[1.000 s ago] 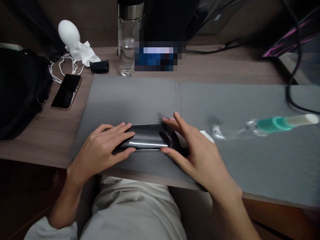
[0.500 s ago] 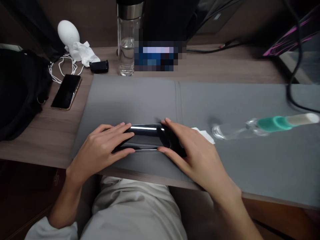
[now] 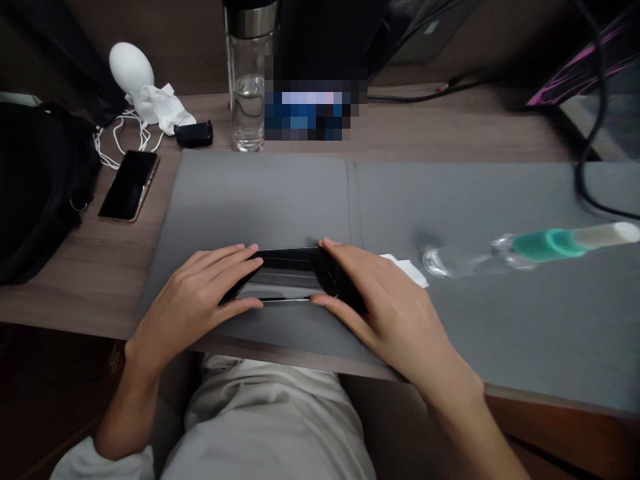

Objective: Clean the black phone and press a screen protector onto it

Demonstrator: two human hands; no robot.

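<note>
A glossy black smartphone (image 3: 287,275) with a thin shiny edge is held sideways between my two hands, low over the grey desk mat. My left hand (image 3: 193,290) grips its left end, fingers over the far edge and thumb along the near edge. At the right end, my right hand (image 3: 387,297) closes on it the same way, index finger at the far edge and thumb at the near one. Reflections cross the dark surface; both ends are partly hidden by my hands. Beside my right hand a piece of white paper or tissue (image 3: 411,272) shows on the mat.
Right of it is a clear bottle (image 3: 463,260) with a teal neck and white top. A second phone (image 3: 130,185) lies left of the mat (image 3: 260,193). Behind are a water bottle (image 3: 249,110), a small black object (image 3: 194,134), a white egg-shaped device (image 3: 131,69) and a black bag (image 3: 43,193).
Both hands still grip the smartphone, which has tilted slightly, so the bright reflection along its far side is gone. The whole view has shifted a little.
</note>
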